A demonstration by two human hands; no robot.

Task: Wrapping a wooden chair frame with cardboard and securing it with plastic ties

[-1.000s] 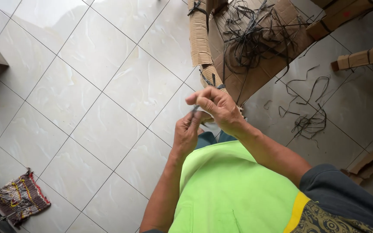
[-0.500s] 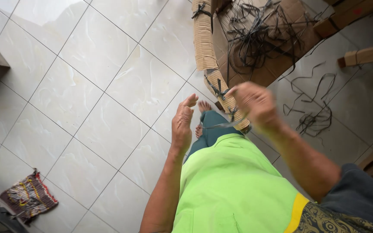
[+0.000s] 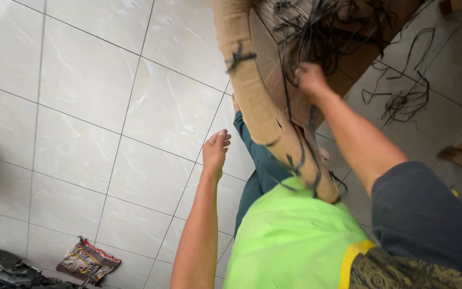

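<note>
Cords: tangled under right hand, fingers curled among them; grasp uncertain.
Left hand: loosely spread, holding nothing.
Cardboard flap: between hands.

Left hand open mid-air, right hand reaching forward, curled

A second ago my two hands were together, pinching something small in front of my chest. Now they have parted: my right hand has reached up and out to the tangle of black cords on the cardboard box, fingers closing among them, while my left hand hangs loosely cupped below it, holding nothing.
</note>
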